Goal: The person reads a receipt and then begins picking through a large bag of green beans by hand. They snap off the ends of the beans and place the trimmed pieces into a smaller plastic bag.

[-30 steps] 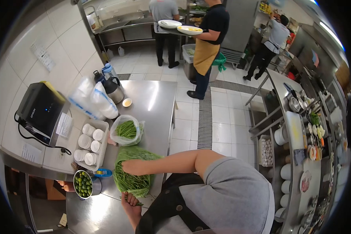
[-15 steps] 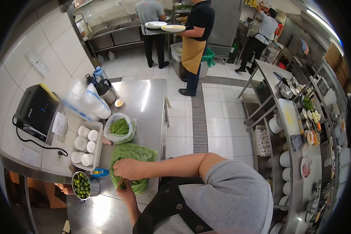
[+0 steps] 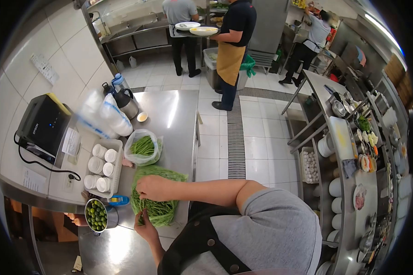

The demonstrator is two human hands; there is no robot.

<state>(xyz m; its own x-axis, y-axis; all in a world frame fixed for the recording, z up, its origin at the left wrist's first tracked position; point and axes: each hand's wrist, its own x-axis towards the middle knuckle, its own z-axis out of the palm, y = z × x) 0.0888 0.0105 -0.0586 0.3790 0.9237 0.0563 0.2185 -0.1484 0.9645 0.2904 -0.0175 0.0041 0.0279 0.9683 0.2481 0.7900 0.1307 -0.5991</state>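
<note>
The right hand [image 3: 153,188] lies curled, palm down, on the beans [image 3: 157,208]; whether it grips any I cannot tell. The left hand [image 3: 144,225] is narrow, pinching a few bean ends at the pile's near edge. The pile sits on a green bag [image 3: 170,175] on the desk [image 3: 179,114], right under both hands. Just beyond, a clear bag [image 3: 143,146] holds a smaller share, so the sorting looks partly done, with the larger part left. Limes [image 3: 96,215] and a tray of cups [image 3: 103,167] stand to the left.

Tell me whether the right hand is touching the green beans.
Touching: the head view shows the right hand resting on the green beans.
</note>
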